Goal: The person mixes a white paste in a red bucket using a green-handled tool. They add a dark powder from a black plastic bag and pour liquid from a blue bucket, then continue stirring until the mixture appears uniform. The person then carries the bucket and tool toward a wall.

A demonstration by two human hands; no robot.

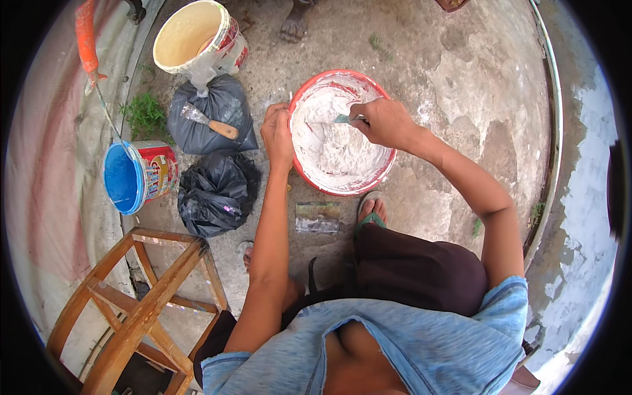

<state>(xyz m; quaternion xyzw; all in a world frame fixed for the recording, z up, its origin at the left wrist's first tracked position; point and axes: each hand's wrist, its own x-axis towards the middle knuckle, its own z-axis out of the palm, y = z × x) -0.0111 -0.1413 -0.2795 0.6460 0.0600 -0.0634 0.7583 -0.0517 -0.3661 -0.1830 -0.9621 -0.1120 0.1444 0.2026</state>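
A red basin (pixel 309 178) stands on the ground in front of me, coated inside with thick white paste (pixel 336 148). My left hand (pixel 278 135) is closed on the basin's left rim. Over the paste, my right hand (pixel 385 124) is closed round a small putty knife (pixel 342 119). Its flat grey-green blade points left into the basin, while the handle is hidden in my fist. A flat rectangular plate (pixel 317 217), smeared with white, lies on the ground just below the basin.
Left of the basin are two dark plastic bags (pixel 220 194), with a wooden-handled scraper (pixel 224 128) on the upper one. Beyond stand a cream bucket (pixel 191 39) and a tipped blue bucket (pixel 122 178). A wooden frame (pixel 141 316) is lower left. Another person's foot (pixel 294 27) shows at the top.
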